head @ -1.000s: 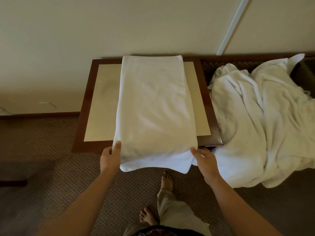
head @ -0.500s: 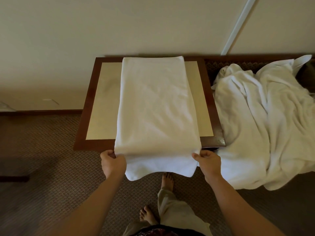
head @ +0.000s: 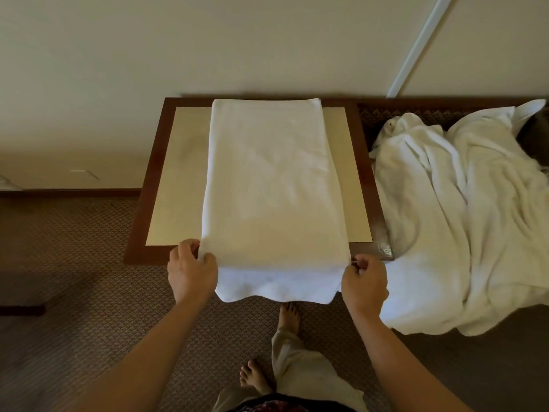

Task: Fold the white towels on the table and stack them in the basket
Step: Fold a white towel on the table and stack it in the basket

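Observation:
A long white towel [head: 271,179], folded into a strip, lies lengthwise down the middle of the small table [head: 148,209]. Its near end hangs over the table's front edge. My left hand [head: 191,270] grips the towel's near left corner with curled fingers. My right hand [head: 365,282] pinches the near right corner. No basket is in view.
A heap of crumpled white towels [head: 463,215] lies on a dark bench to the right of the table. Beige wall stands behind, patterned brown carpet [head: 74,278] lies below. My bare feet [head: 289,316] stand just under the towel's hanging end.
Both hands have closed on the near corners of the towel's upper layer and drawn it level with the table's front edge. The towel's far end has stayed put.

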{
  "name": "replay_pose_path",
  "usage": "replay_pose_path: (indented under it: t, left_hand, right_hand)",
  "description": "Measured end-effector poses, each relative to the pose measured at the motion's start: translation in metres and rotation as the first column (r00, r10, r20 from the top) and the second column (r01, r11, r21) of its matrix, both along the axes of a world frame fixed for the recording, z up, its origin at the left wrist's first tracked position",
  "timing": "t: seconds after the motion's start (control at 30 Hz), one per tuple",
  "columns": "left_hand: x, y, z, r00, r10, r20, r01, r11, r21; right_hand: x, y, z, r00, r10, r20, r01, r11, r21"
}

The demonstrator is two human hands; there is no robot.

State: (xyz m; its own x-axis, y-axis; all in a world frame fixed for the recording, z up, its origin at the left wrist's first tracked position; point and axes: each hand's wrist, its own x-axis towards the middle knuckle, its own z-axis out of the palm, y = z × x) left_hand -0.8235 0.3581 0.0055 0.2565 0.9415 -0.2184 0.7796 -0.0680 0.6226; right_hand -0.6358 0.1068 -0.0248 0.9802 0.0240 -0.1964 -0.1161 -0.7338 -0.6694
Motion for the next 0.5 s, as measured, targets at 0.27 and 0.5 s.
replay_pose_path:
  t: [0.27,0.5]
  left_hand:
    - [0.045,0.058,0.018,0.993,-0.113,-0.047,0.09,0.935,-0.342]
    - [0.04,0.078,0.01,0.997,-0.07,0.042,0.081,0.918,-0.387]
  right_hand:
    - [0.063,0.053,0.014,0.962,0.256,-0.093,-0.26,0.965,-0.037]
    - [0.071,0.055,0.02,0.971,0.239,-0.027,-0.238,0.97,0.046]
